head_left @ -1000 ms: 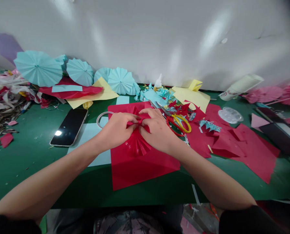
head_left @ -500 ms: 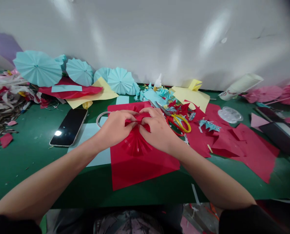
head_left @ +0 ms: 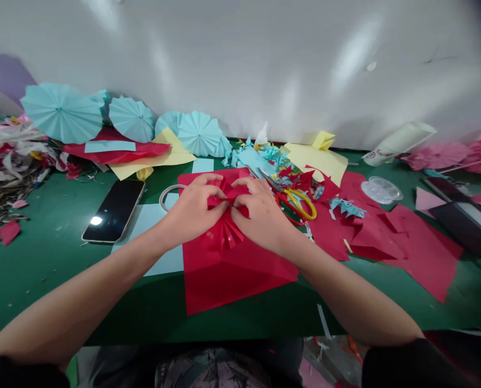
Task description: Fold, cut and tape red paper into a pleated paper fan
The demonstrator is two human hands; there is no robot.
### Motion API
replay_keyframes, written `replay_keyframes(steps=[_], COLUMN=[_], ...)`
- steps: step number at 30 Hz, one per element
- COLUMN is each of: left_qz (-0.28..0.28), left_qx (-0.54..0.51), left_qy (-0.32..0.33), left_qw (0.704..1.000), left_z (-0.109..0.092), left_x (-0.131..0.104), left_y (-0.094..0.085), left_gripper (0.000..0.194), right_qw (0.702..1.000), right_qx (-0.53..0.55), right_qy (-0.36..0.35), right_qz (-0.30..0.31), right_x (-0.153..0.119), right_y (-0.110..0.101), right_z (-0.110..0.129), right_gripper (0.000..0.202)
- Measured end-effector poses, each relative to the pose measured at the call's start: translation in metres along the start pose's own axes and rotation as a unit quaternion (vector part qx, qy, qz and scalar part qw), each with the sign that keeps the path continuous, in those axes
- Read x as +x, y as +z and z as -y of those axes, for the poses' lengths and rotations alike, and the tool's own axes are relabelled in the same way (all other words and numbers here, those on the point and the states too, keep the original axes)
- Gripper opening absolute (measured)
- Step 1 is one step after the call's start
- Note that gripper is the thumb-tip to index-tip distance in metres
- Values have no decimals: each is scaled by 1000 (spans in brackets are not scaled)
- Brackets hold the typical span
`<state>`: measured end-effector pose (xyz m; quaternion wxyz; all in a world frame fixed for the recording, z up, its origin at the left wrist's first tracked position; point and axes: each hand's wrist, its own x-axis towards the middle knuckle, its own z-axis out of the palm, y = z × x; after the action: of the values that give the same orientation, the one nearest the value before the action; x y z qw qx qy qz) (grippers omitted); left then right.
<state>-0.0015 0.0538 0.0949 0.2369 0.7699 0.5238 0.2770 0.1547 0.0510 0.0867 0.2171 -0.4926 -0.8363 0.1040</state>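
Centrally held piece: pleated red paper (head_left: 229,235), kept raised at its middle between both hands, its folds fanned toward the near edge of the bench (head_left: 260,323)
Left hand (head_left: 197,207): thumb and fingers closed on the folds in a pinch
Right hand (head_left: 259,211): folds likewise pinched, its fingertips set just beside those of the left hand
Underneath: a red sheet (head_left: 228,285) is laid flat, with a light blue sheet (head_left: 165,261) partly covered by it
Left side: a phone (head_left: 114,210) is laid face up; a pale ring (head_left: 162,199) is seen near the left hand
Right side: scissors (head_left: 291,192) with red and yellow handles are rested among cut scraps
Back: 3 large light blue rosettes (head_left: 200,133) are leaned by the wall (head_left: 240,64)
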Motion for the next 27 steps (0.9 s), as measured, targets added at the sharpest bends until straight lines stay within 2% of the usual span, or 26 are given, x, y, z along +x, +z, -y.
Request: replay_keyframes(steps=[7,12,17,27], left_qz=[13,-4,-22,-17], left_qx=[25,26,34,27], left_qy=[9,36,64,74], left_qw=[1000,999,997,997], left_z=[1,2,3,-2], left_x=[2,1,-1,-3], left_y=[-3,-1,3,0], left_gripper=[14,14,15,14], right_qw=[1000,1000,999,996], right_qx=[4,7,25,47], right_qy=[-6,-1,12,48], right_qz=[-8,-5,17,55], right_x=[0,0,0,4], right_y=[-1,0,-1,-2], right_z=[0,2,2,1], right_gripper=[20,19,18,14])
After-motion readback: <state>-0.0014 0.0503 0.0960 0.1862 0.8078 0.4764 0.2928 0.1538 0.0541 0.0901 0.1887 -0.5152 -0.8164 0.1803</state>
